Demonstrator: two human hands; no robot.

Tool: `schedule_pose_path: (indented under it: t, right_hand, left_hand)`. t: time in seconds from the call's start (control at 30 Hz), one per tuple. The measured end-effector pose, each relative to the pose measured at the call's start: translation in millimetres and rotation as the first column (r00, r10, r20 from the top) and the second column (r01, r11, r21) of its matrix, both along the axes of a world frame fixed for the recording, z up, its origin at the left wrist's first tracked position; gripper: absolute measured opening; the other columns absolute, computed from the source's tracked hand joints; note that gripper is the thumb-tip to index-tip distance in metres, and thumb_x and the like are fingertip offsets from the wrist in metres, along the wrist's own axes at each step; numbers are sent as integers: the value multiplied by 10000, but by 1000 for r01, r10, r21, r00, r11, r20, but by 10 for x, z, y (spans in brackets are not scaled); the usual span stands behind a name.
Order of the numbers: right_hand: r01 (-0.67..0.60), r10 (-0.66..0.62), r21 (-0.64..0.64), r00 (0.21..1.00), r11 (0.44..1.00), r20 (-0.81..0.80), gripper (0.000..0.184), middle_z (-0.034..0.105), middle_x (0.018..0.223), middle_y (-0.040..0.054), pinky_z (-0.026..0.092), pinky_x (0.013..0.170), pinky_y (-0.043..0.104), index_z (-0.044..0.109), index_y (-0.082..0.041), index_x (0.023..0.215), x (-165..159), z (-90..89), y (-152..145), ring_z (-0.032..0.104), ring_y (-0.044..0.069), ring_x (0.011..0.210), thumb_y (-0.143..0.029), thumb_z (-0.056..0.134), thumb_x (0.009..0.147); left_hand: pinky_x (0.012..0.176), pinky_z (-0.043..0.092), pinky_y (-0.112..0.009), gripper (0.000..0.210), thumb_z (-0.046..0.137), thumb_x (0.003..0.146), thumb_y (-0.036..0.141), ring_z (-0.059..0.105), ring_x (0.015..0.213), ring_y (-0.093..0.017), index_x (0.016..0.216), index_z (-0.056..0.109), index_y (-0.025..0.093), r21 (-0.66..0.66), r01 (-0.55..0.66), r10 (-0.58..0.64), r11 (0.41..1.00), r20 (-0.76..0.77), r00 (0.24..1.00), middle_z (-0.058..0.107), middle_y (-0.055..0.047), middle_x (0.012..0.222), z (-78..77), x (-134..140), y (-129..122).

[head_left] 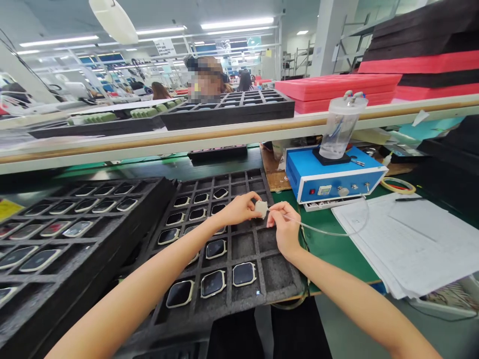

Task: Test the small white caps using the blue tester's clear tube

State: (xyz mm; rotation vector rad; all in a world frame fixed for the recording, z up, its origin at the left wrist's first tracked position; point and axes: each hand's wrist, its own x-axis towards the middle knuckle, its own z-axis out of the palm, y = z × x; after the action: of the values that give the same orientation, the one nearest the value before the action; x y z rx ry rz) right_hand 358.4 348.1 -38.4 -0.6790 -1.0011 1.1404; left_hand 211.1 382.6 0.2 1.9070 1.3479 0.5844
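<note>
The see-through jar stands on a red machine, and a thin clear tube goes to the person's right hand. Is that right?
Not quite: the machine is blue, not red, as the head view shows. The see-through jar does stand on it, and the thin clear tube does go to the right hand.

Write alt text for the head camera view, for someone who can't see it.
A person's left hand holds a small pale piece; the right hand, close beside it, holds a clear tube that loops toward a blue machine. Below lies a black compartmented tray partly filled with dark-faced squarish pieces.
</note>
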Motion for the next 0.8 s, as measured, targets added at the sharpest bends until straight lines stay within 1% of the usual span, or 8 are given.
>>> schedule_pose_path:
  t: [0.1,0.23,0.33,0.43,0.53,0.63,0.73,0.8]
  right_hand:
    - [-4,4,-5,1000,1000,-3,54,509,449,-67,377,417,190,521,-164,659,-1,-12,11,447,68,392,-120,493,674]
    - [-6,6,-5,1000,1000,11,40,505,457,-64,378,420,192,525,-159,657,-1,-16,19,453,67,396,-135,497,674]
    - [-12,12,-6,1000,1000,4,49,504,452,-65,372,416,192,522,-159,656,1,-12,17,450,67,393,-123,490,668]
    - [-13,13,0,1000,1000,6,57,512,454,-63,376,419,195,524,-159,656,7,-14,21,453,68,392,-114,491,664]
    - [-5,5,5,1000,1000,-1,60,520,463,-61,380,422,195,528,-160,661,13,-21,31,456,67,392,-107,500,668]
    - [-13,13,-3,1000,1000,-21,69,520,469,-62,383,424,194,531,-160,669,16,-21,33,460,66,394,-100,499,678]
    - [-26,26,1,1000,1000,-12,71,517,467,-64,383,419,194,532,-162,670,13,-18,20,462,67,391,-100,499,684]
    - [-19,19,10,1000,1000,8,72,519,467,-63,384,419,194,533,-162,669,10,-23,9,465,68,393,-101,499,686]
  left_hand:
    - [500,345,-193,210,603,658,230,485,501,-95,845,628,139,20,111,-109,994,-91,990,587,43,541,45,12,76]
    - [523,344,-199,119,567,681,213,494,514,-105,678,661,141,50,205,-193,977,-188,963,586,34,530,-10,92,144]
    - [579,362,-226,120,556,689,190,535,583,-138,700,667,146,140,177,-141,974,-232,962,621,-4,620,-86,161,135]
    - [708,376,-255,122,564,691,183,569,767,-177,736,676,168,245,123,-60,962,-249,967,639,-56,884,-108,179,21]
    - [770,359,-285,143,529,736,207,553,863,-207,742,670,183,312,65,24,948,-274,961,615,-73,952,-48,129,-263]
    - [659,365,-294,151,506,767,247,551,664,-191,713,630,179,310,20,92,951,-343,935,601,-46,672,52,61,-712]
    - [581,367,-277,77,604,699,269,560,620,-187,727,596,197,141,171,-64,975,-560,826,615,-20,684,115,62,-1153]
    - [602,393,-294,194,650,663,258,582,717,-228,829,586,181,114,191,-65,975,-676,734,628,-63,823,115,116,-1334]
